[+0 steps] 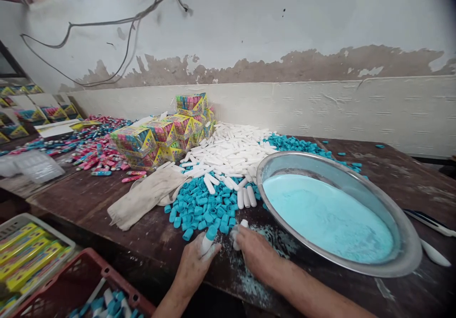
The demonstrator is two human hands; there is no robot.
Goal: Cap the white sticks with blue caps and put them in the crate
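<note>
I have both hands working just over the near edge of the worktop (142, 239), close together but apart. My left hand (192, 263) has its fingers closed around a white tube (205, 246) topped with a blue cap (211, 233), the capped end pointing up and away from me. My right hand (254, 249) has its fingers drawn in narrow around a small white piece (244, 223); only its tip shows above them, so I cannot tell its full shape. Right beyond the hands I see a heap of blue caps (203, 204) spread on the worktop, and behind it, toward the far edge, a broad pile of white tubes (235, 152), a few lying down among the caps. To the right a wide metal basin (409, 256) holds pale blue powder (327, 213), with more dusted on the wood between it and my right hand. A white spoon-like tool (435, 254) lies beyond the basin's right side. Left of the caps lies a crumpled beige cloth (146, 199), with stacked packs (167, 137) behind it. Below the near edge, at left, a red crate (119, 277) holds blue and white pieces (110, 303).
</note>
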